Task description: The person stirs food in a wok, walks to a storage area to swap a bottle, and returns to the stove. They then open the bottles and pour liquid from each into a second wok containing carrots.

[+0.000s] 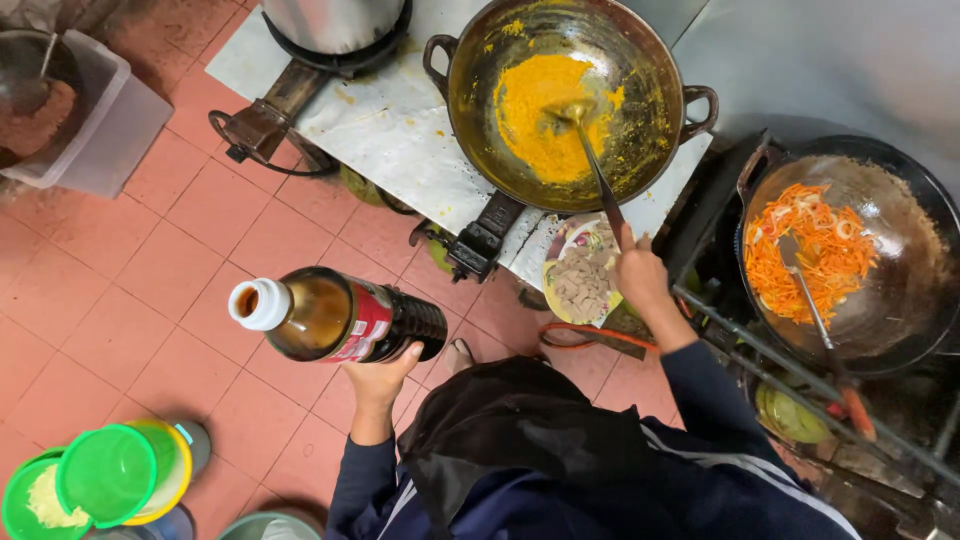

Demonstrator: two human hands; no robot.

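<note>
Reddish square floor tiles with pale grout; grey metal wall at upper right

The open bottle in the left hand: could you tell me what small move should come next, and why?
Probably carry the bottle over the wok before tipping it. The left hand holds it uncapped, on its side, above the floor tiles, away from the yellow paste that the right hand stirs with a ladle.

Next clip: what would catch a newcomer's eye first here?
The wok of bright yellow paste at top centre, stirred with a ladle by the right hand. Below it, the left hand holds a dark sauce bottle sideways over the tiled floor. Far right, another wok holds orange carrot shreds.
</note>
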